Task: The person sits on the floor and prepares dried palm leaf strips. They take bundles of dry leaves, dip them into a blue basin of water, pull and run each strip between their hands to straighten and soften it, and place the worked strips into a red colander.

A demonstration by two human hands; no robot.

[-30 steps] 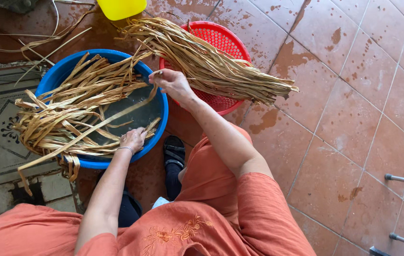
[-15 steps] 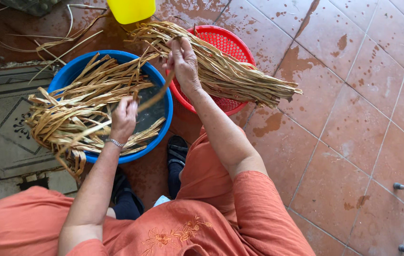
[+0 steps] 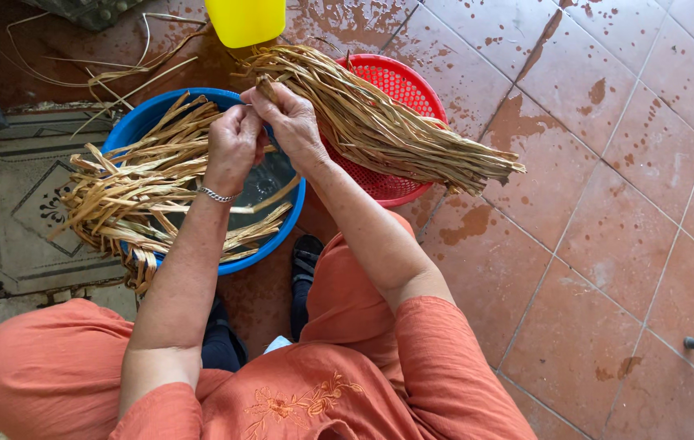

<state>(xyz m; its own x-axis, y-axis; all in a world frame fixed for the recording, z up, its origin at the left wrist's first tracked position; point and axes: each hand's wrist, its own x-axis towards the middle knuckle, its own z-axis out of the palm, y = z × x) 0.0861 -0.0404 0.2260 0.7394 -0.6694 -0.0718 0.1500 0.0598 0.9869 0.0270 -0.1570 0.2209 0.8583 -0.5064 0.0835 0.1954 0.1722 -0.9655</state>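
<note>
both hands [image 3: 265,130] now met over blue basin [image 3: 282,236], fingers pinching flat dry leaf strip [image 3: 267,88]

strips [image 3: 379,122]: dry, fibrous, matt | basin [image 3: 282,236]: glossy plastic | floor tiles [image 3: 624,204]: wet glazed terracotta

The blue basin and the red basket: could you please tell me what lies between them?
In the head view, the right hand and its forearm lie between the blue basin and the red basket, over wet tile floor.
</note>
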